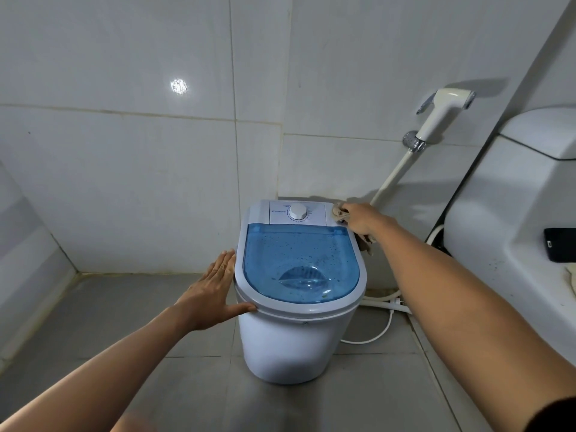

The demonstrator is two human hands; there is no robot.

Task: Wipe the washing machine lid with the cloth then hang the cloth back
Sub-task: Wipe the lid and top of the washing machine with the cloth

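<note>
A small white washing machine [290,341] stands on the tiled floor in the corner. Its translucent blue lid [299,260] is closed and speckled with dark spots. A white control panel with a round dial [297,212] sits behind the lid. My left hand [215,288] lies flat against the machine's left rim, fingers spread, thumb on the front edge. My right hand [361,219] is at the back right corner of the panel, closed on a beige cloth [338,213]. Part of the cloth hangs down below that hand beside the machine.
A white bidet sprayer [442,110] hangs on the wall at the right, its hose running down behind the machine. A white toilet tank [511,213] fills the right side, with a dark phone [561,249] on a ledge. White cables [383,325] lie on the floor at the right.
</note>
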